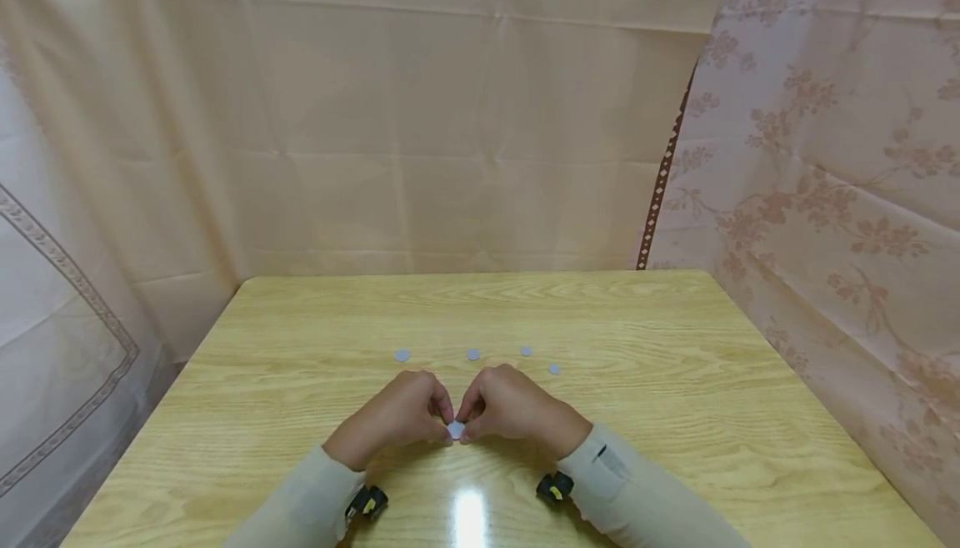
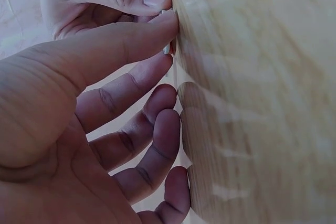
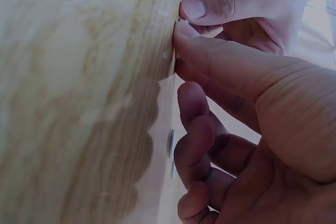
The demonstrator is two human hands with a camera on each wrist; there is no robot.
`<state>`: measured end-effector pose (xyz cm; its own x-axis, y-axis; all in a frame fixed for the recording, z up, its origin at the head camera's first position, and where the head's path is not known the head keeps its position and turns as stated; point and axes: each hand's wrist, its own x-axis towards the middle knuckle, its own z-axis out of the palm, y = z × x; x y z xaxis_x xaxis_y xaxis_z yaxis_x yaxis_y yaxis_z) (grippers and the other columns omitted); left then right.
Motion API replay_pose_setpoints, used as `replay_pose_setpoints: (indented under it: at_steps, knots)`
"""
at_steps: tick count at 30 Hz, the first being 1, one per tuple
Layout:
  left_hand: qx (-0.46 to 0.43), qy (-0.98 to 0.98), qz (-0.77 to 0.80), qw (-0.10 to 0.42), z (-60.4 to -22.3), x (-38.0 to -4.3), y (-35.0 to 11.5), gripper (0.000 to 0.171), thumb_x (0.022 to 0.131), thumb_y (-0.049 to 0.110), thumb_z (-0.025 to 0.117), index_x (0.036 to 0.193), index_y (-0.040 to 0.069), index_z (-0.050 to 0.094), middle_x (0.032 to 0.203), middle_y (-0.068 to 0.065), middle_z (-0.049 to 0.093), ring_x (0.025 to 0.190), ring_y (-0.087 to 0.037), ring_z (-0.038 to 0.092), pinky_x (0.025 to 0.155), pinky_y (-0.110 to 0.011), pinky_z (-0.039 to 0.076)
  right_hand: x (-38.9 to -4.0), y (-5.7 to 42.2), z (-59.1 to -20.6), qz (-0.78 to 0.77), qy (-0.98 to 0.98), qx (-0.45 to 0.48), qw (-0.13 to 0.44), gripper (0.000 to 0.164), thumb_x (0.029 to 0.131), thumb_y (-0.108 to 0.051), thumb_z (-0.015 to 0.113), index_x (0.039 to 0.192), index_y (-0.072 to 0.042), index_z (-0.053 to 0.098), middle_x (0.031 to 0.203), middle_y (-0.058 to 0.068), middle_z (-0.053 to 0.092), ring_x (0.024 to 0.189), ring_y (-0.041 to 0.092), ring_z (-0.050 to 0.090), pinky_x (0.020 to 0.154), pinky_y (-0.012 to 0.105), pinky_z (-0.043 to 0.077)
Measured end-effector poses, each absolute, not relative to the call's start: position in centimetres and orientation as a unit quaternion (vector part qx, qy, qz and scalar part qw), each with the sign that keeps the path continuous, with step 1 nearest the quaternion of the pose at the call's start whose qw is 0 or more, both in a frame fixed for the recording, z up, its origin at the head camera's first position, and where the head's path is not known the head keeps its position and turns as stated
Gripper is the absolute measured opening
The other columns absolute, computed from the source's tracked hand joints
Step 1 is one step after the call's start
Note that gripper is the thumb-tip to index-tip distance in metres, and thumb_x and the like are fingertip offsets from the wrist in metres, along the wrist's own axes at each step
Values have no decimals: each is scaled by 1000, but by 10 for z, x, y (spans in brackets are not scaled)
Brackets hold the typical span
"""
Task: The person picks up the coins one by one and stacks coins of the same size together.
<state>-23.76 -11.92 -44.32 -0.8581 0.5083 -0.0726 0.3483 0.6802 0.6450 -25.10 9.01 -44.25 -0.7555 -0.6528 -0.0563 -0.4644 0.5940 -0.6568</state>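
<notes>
My left hand (image 1: pixel 408 408) and right hand (image 1: pixel 510 402) meet at the near middle of the table. Between their thumbs and forefingers they pinch a small silvery-grey coin (image 1: pixel 455 429) from both sides, low over the wood. In the left wrist view a thin edge of the coin (image 2: pixel 167 49) shows between thumb and forefinger; the fingertips cover most of it. The right wrist view has the two thumbs almost touching, with the other fingers of the right hand (image 3: pixel 210 108) loosely bent near the tabletop.
Beyond the hands lie several flat coins: a larger one (image 1: pixel 402 355) at left, another (image 1: pixel 473 354) in the middle, and two smaller ones, one farther back (image 1: pixel 527 351) and one nearer (image 1: pixel 554 369), at right. The wooden table (image 1: pixel 300 323) ends at a beige curtain (image 1: pixel 450 139).
</notes>
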Motion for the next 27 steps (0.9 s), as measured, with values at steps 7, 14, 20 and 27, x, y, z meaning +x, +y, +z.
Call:
replay_pose_setpoints:
  at_steps: [7, 14, 20, 27]
  knots:
    - [234, 907, 327, 128, -445, -238, -119, 19, 74, 13, 93, 74, 18, 74, 78, 8, 68, 73, -13, 57, 63, -29, 49, -253, 92, -444, -306, 888, -308, 155, 11, 79, -19, 91, 86, -21, 82, 69, -15, 68, 58, 2, 55, 55, 19, 47]
    - [230, 906, 329, 133, -444, -236, -119, 19, 75, 13, 92, 75, 17, 74, 78, 8, 68, 73, -13, 57, 64, -30, 49, -252, 91, -443, -307, 887, -306, 161, 12, 80, -19, 91, 87, -20, 82, 68, -14, 67, 56, 2, 54, 53, 20, 45]
    - [227, 905, 334, 134, -442, -235, -119, 19, 73, 14, 93, 75, 16, 74, 76, 8, 67, 73, -14, 56, 64, -30, 48, -251, 91, -441, -309, 886, -304, 162, 12, 80, -19, 91, 87, -21, 82, 67, -13, 67, 55, 2, 53, 52, 19, 44]
    - [229, 906, 331, 128, -440, -237, -120, 21, 72, 13, 94, 74, 17, 73, 74, 8, 65, 71, -13, 54, 62, -29, 45, -251, 90, -438, -302, 890, -304, 155, 13, 80, -20, 91, 88, -22, 82, 67, -14, 66, 56, 2, 52, 52, 19, 44]
